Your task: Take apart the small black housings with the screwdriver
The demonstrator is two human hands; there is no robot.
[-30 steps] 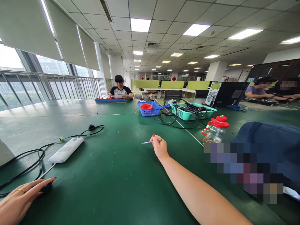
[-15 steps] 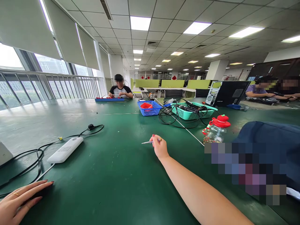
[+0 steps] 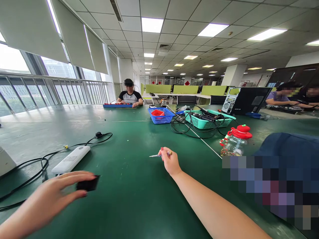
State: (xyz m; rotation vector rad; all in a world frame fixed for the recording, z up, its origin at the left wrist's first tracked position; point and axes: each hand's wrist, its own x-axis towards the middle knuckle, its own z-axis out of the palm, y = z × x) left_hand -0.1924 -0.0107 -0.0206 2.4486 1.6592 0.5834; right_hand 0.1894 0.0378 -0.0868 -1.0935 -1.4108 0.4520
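Note:
Low at the left, my left hand pinches a small flat black square piece between thumb and fingers, held over the table. My right hand is closed round a slim pen-like tool, whose pale, pointed tip sticks out to the left; its exact kind is too small to tell. That hand is at the middle of the green table, with the forearm reaching in from the lower right. Behind my left hand lies a white power strip.
Black cables run across the left side. Farther back are a blue basket with a red item and a green basket of cables. A red-lidded clear jar stands at right, near dark blue cloth. A person sits opposite.
My left hand has risen and moved right from the lower-left corner, bringing the black square piece into clear view. My right hand still holds the pen-like tool in nearly the same place.

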